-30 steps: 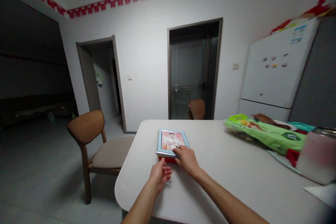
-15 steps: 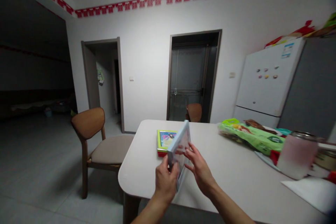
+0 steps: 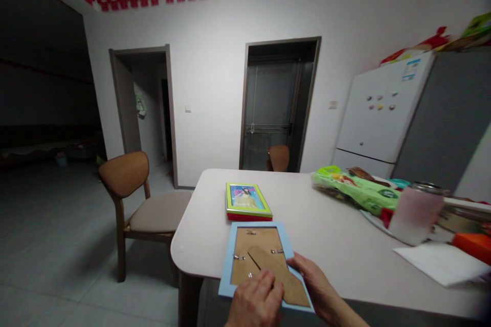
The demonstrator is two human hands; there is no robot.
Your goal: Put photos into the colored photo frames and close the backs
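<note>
At the near edge of the table (image 3: 337, 237), the blue frame (image 3: 256, 243) now lies face down, its near end hanging a little past that edge. A second ago it lay picture-up on top of the small stack further in. Half a second ago it stood tilted on edge between both hands. It has been turned right over, so the brown backing board, its small metal clips and the cardboard stand (image 3: 273, 268) are uppermost and under the fingers.

Lifting it has also uncovered the green frame (image 3: 246, 198), which lies picture-up on a red frame (image 3: 248, 217) toward the left side of the table.

The blue frame's long axis runs from the near edge toward the far edge, so it sits portrait-wise to the person. Its far short side is just beside the red frame, and I cannot tell whether they touch. The stand lies slantwise, its narrow end near the board's middle and its broad foot toward the near right corner.

The left hand (image 3: 256, 304) is closed over the near short side with its fingers bent down onto the stand, the thumb hidden. The right hand (image 3: 316, 286) grips the near right corner, thumb on the blue border.

A green packet (image 3: 356, 191) and a pink jar (image 3: 416, 212) sit well apart, toward the right edge.
</note>
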